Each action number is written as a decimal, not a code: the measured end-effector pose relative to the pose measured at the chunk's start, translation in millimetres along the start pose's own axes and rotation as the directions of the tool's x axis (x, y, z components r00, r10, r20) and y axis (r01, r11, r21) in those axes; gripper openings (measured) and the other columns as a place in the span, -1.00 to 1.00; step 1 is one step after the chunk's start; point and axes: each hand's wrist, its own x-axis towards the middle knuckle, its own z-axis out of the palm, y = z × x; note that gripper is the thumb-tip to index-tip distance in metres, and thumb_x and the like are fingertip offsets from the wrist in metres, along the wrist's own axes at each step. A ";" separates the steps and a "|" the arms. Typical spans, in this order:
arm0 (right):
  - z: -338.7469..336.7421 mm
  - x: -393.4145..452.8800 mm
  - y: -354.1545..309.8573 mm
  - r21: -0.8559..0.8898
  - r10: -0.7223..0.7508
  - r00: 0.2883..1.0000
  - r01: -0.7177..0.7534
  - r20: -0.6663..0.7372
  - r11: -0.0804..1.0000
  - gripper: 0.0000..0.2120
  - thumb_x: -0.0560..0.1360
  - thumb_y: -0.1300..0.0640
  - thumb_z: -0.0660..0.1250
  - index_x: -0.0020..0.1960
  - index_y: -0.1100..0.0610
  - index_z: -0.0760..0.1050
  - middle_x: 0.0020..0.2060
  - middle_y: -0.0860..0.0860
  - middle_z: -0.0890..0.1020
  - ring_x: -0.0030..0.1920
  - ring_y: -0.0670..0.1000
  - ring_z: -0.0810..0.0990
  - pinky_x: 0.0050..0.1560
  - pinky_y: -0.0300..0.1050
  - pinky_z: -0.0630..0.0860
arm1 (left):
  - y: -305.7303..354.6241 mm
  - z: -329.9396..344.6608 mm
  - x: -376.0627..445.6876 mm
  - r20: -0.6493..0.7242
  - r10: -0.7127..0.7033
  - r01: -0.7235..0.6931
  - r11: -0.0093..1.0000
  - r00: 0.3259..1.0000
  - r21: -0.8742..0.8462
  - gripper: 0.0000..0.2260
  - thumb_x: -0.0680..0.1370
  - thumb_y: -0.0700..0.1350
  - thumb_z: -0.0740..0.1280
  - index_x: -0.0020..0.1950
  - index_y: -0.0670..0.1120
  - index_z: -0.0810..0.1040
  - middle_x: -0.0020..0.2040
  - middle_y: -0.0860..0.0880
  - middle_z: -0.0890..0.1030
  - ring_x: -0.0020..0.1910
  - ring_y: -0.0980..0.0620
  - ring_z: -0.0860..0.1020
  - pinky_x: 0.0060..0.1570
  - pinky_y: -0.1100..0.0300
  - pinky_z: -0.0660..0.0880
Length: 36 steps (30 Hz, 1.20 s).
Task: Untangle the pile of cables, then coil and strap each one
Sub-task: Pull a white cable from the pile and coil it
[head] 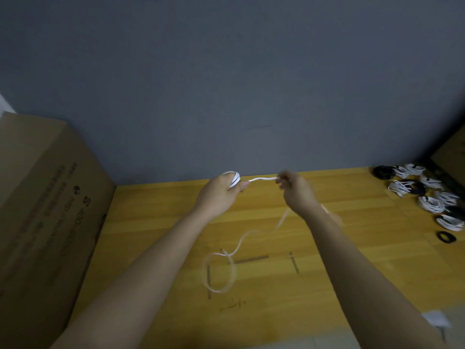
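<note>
A white cable (pixel 263 179) runs taut between my two raised hands above the wooden table (pixel 156 222). My left hand (pixel 219 195) grips a small coil of that cable wound around its fingers. To its right, my right hand (pixel 297 191) pinches the cable's free stretch. Below the hands the rest of the cable hangs blurred and ends in a loose loop (pixel 221 273) lying on the table.
A large cardboard box (pixel 42 210) stands at the left. Several coiled and strapped white and black cables (pixel 425 195) lie at the table's far right, with a black coil (pixel 446 237) nearer. A grey wall backs the table. A small white object (pixel 436 319) sits bottom right.
</note>
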 end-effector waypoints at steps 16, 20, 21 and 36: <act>29.5 -3.9 -2.6 0.265 -0.061 0.990 0.094 -0.129 0.960 -0.81 0.62 0.04 0.19 -0.06 0.15 0.46 -0.36 -0.06 0.46 -0.37 -0.11 0.40 -0.31 -0.15 0.32 | 28.2 -26.5 0.8 0.135 -0.052 0.133 0.697 0.990 -0.705 -0.69 0.67 -0.08 0.11 -0.26 -0.13 0.38 -0.55 0.11 0.23 -0.59 0.16 0.17 -0.55 0.36 0.15; 30.3 -3.6 -5.4 0.309 0.090 0.983 -0.036 -0.162 0.951 -0.51 0.59 -0.15 0.14 -0.20 0.27 0.45 -0.38 0.04 0.48 -0.41 -0.09 0.38 -0.42 -0.30 0.28 | 38.2 -30.2 -0.3 0.258 0.016 0.194 0.613 0.966 -0.766 -0.64 0.64 -0.06 0.12 -0.35 -0.10 0.26 -0.55 0.07 0.20 -0.62 0.16 0.14 -0.60 0.35 0.11; 30.1 -3.7 -6.7 0.304 0.101 0.981 -0.047 -0.164 0.952 -0.49 0.58 -0.18 0.13 -0.24 0.25 0.42 -0.42 0.01 0.44 -0.43 -0.09 0.35 -0.41 -0.26 0.28 | 39.6 -29.3 -1.1 0.272 0.017 0.203 0.621 0.962 -0.757 -0.63 0.64 -0.05 0.13 -0.36 -0.09 0.23 -0.55 0.05 0.20 -0.62 0.16 0.14 -0.60 0.35 0.11; 1.0 2.1 -37.0 0.125 -0.079 0.948 0.123 -0.309 0.985 -0.58 0.60 -0.14 0.15 -0.32 0.09 0.27 -0.51 -0.05 0.36 -0.46 -0.03 0.33 -0.40 -0.03 0.26 | 56.0 -24.8 7.2 0.263 -0.112 0.258 0.736 0.958 -0.626 -0.64 0.66 0.04 0.12 -0.31 -0.07 0.31 -0.55 0.13 0.21 -0.60 0.16 0.15 -0.58 0.33 0.11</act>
